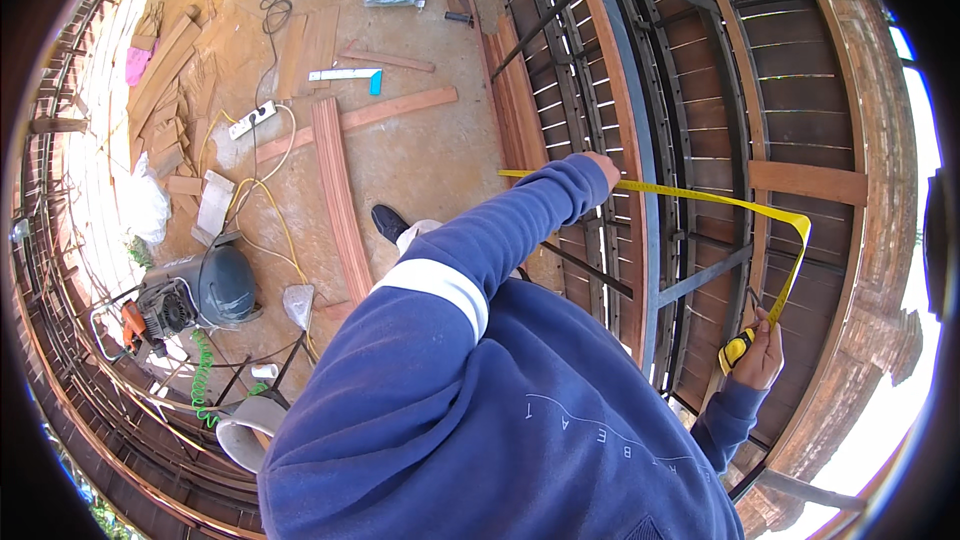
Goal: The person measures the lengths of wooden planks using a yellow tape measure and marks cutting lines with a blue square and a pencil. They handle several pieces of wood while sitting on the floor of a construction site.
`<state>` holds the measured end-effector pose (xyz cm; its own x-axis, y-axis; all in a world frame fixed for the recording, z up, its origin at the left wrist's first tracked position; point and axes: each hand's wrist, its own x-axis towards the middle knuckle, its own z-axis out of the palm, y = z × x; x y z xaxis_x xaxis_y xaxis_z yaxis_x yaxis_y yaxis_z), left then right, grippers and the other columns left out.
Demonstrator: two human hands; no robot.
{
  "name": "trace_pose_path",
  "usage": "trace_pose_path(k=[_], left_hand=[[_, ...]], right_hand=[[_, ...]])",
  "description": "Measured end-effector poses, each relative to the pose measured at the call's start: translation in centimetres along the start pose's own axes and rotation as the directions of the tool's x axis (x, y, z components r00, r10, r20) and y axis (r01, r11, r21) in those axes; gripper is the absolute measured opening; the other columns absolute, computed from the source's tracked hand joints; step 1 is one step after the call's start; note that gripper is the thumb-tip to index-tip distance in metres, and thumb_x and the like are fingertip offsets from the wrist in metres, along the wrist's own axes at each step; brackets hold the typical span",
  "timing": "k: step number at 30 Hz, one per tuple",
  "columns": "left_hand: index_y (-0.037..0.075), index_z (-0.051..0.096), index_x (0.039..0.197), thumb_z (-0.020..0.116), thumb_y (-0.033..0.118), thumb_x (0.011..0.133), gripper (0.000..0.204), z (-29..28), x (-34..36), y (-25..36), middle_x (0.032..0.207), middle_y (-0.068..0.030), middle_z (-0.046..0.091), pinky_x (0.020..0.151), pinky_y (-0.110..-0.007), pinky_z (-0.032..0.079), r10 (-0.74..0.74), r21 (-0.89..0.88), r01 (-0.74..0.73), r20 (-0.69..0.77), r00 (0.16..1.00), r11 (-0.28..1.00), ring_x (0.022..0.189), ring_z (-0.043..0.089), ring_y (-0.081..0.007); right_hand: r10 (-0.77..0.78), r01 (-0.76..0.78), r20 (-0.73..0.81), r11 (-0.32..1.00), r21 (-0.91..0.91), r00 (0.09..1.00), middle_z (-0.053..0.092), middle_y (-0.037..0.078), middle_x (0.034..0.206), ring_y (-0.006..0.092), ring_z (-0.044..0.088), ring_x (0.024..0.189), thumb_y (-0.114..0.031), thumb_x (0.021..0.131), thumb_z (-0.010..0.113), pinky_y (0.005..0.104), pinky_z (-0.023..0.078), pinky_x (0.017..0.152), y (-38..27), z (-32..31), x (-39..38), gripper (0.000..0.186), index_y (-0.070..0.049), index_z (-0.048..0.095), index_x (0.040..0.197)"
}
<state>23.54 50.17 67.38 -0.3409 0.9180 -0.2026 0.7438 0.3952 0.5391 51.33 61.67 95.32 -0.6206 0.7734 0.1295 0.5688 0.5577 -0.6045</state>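
A yellow tape measure is in my right hand, its fingers wrapped round the yellow and black case. A thin dark stick pokes up beside those fingers, too small to name. The yellow blade rises from the case, bends sharply and runs left across the frame to my left hand. That hand is closed at the blade, mostly hidden behind its blue sleeve. Past my left forearm the blade's end shows over reddish boards. Below the blade lie a wooden beam and a grey metal bar.
A reddish plank lies across another board on the floor. Close by are a try square, a power strip with cables, and an air compressor. Wood offcuts pile up at the left. Dark slatted boards fill the right side.
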Motion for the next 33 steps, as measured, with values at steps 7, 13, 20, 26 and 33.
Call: trace_pose_path(k=[7, 13, 20, 26, 33], left_hand=[[0.007, 0.071, 0.107, 0.052, 0.014, 0.090, 0.026, -0.5, -0.4, 0.5, 0.107, -0.0128, 0.069, 0.085, -0.042, 0.057, -0.015, -0.016, 0.015, 0.007, 1.000, 1.000, 0.099, 0.068, -0.0335], [0.008, 0.071, 0.108, 0.052, 0.013, 0.091, 0.026, -0.5, -0.6, 0.5, 0.111, -0.0142, 0.068, 0.087, -0.042, 0.055, -0.029, -0.042, 0.030, 0.016, 0.999, 0.999, 0.103, 0.066, -0.0331], [0.008, 0.071, 0.107, 0.052, 0.014, 0.091, 0.026, -0.9, -1.1, 0.7, 0.107, -0.0141, 0.070, 0.085, -0.042, 0.056, -0.035, -0.057, 0.035, -0.005, 0.999, 0.998, 0.098, 0.068, -0.0333], [0.007, 0.071, 0.107, 0.052, 0.014, 0.091, 0.026, -0.2, -0.6, 0.4, 0.107, -0.0140, 0.070, 0.085, -0.042, 0.057, -0.031, -0.056, 0.030, -0.007, 1.000, 0.998, 0.099, 0.068, -0.0331], [0.008, 0.071, 0.109, 0.051, 0.017, 0.092, 0.027, 1.0, 0.2, 0.1, 0.107, -0.0143, 0.070, 0.085, -0.042, 0.057, -0.003, -0.034, 0.002, -0.034, 0.999, 0.999, 0.099, 0.068, -0.0319]], right_hand=[[0.028, -0.028, 0.012, 0.999, 0.015, 1.000, 0.053, 0.000, 0.079, 0.0073, 0.047, 0.071, -0.015, 0.102, 0.044, 0.0223, 0.039, 0.065, -0.9, -0.1, -0.3, 0.033, 0.007, 0.065, 0.115], [0.036, -0.036, 0.019, 0.999, 0.007, 0.999, 0.053, 0.000, 0.078, 0.0070, 0.046, 0.070, -0.017, 0.103, 0.044, 0.0224, 0.038, 0.064, -1.0, -0.1, -0.2, 0.034, 0.006, 0.065, 0.116], [0.003, -0.003, 0.007, 0.999, -0.052, 1.000, 0.055, 0.001, 0.081, 0.0079, 0.047, 0.072, -0.018, 0.103, 0.043, 0.0236, 0.039, 0.067, -1.1, -0.1, -0.2, 0.034, 0.005, 0.066, 0.115], [0.018, -0.017, 0.018, 1.000, -0.025, 1.000, 0.053, 0.000, 0.079, 0.0070, 0.047, 0.071, -0.017, 0.102, 0.043, 0.0229, 0.038, 0.065, -1.5, 0.1, -0.2, 0.034, 0.005, 0.066, 0.115], [0.044, -0.044, 0.021, 0.999, 0.015, 0.999, 0.052, 0.000, 0.078, 0.0063, 0.047, 0.070, -0.016, 0.102, 0.043, 0.0218, 0.038, 0.063, -1.2, 0.2, -0.2, 0.033, 0.006, 0.066, 0.114]])
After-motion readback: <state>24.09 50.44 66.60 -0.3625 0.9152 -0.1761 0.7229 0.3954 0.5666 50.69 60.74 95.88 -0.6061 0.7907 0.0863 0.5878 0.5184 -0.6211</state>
